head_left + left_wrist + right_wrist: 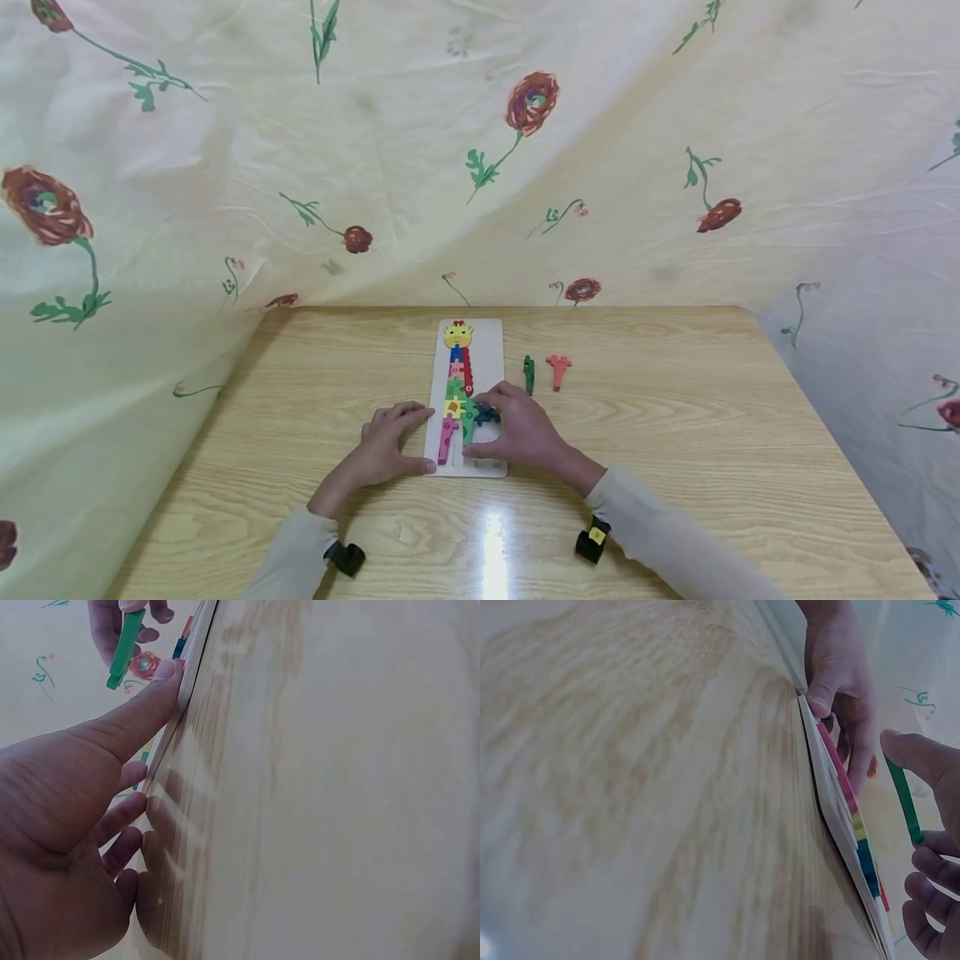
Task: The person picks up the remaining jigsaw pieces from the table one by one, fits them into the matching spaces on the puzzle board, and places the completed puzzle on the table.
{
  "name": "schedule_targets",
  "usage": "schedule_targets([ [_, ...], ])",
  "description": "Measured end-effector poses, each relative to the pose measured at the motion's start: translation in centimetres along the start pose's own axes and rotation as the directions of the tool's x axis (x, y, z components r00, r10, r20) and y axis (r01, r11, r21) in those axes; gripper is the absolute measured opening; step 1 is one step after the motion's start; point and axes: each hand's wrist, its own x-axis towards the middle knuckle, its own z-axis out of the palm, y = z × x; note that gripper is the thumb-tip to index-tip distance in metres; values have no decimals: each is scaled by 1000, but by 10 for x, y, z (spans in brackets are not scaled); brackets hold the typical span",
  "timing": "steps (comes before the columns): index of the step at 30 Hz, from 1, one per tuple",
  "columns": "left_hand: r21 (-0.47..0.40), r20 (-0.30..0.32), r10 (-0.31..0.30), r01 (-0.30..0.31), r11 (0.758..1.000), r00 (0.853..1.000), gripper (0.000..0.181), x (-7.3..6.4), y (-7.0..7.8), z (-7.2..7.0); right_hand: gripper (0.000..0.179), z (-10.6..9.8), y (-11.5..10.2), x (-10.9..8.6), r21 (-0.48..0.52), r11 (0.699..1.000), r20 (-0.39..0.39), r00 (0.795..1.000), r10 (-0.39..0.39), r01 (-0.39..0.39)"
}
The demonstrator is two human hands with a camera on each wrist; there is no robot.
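A white puzzle board lies on the table with a giraffe partly laid out in coloured pieces, its yellow head at the far end. My right hand pinches a green puzzle piece lengthwise between thumb and fingertips, raised above the board's near half. My left hand rests at the board's left edge, thumb on the near corner and fingers spread along the side. Beside the green piece sit a pink leg piece and a dark blue piece, partly covered by my right hand.
Right of the board, a dark green piece and an orange-red piece lie on the wooden table. A flowered cloth hangs behind the table and along its sides.
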Motion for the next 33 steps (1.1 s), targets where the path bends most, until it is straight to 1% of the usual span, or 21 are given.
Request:
schedule_targets([
  [7, 4, -1, 2, -2, 1000, 1000, 81, 0, 1, -2, 78, 7, 1, 0, 10, 1000, 24, 1000, 12, -12],
  [12, 7, -3, -3, 3, 1000, 1000, 80, 0, 1, -1, 80, 9, 0, 0, -2, 1000, 38, 999, 9, -9],
  [19, 8, 4, 6, -6, 1000, 1000, 81, 0, 1, -2, 82, 13, -3, 0, -10, 1000, 60, 998, -1, 2],
  [33, 9, 11, 3, -3, 1000, 1000, 81, -1, 2, -3, 82, 17, -7, -1, -48, 999, 71, 997, 0, 4],
])
